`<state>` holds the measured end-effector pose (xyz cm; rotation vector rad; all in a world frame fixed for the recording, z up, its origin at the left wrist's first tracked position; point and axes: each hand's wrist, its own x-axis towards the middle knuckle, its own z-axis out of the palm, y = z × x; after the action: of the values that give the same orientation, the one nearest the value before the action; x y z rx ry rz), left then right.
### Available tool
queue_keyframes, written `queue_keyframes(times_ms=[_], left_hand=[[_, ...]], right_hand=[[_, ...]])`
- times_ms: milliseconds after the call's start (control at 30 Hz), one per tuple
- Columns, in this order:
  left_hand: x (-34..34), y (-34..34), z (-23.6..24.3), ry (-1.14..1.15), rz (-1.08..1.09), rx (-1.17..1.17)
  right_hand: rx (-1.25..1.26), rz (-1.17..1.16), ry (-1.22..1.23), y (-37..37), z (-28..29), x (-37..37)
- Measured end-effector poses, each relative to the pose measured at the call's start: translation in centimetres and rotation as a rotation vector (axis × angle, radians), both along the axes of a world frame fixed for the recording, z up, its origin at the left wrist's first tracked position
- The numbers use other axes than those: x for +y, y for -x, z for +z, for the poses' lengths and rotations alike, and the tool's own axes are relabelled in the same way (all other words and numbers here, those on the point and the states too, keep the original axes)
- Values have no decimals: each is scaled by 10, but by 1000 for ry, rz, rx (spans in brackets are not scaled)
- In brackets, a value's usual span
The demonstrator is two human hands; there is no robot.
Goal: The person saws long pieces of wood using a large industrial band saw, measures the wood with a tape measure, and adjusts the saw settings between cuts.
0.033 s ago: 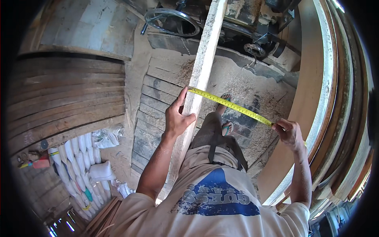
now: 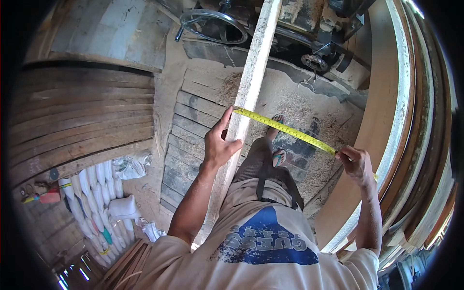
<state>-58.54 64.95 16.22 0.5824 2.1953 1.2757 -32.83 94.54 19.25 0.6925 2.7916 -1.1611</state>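
Observation:
A long, pale, rough-sawn wooden beam runs from the top of the head view down to my left side. My left hand grips it, fingers along the left edge and thumb on the right. At my left fingertip lies the end of a yellow tape measure, against the beam's face. Its blade stretches across to the right, tilting down slightly, over my legs. My right hand pinches the other end of the blade between thumb and fingers. A bit more yellow shows beyond that wrist; the tape's case is hidden.
Long boards curve along my right. Stacked planks fill the left, above filled white sacks. Ahead stands a machine with a metal handwheel. Sawdust covers the plank floor around my sandalled feet.

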Motion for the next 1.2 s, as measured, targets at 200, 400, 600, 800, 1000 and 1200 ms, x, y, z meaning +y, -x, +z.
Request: queue_keyframes(times_ms=[200, 400, 600, 800, 1000, 1200], left_hand=[[-1, -3, -8, 8, -40, 100], [-3, -6, -10, -32, -16, 104], [1, -7, -12, -19, -7, 81], [-10, -20, -3, -18, 49, -25], [-75, -73, 1, 203, -70, -19], [-48, -47, 27, 319, -94, 91]], right_hand=[[-106, 23, -70, 3, 7, 16], [-109, 49, -96, 15, 3, 20], [-134, 49, -65, 20, 2, 32], [-6, 46, -76, 21, 24, 43], [668, -319, -9, 39, 160, 73], [772, -150, -725, 232, 343, 45]])
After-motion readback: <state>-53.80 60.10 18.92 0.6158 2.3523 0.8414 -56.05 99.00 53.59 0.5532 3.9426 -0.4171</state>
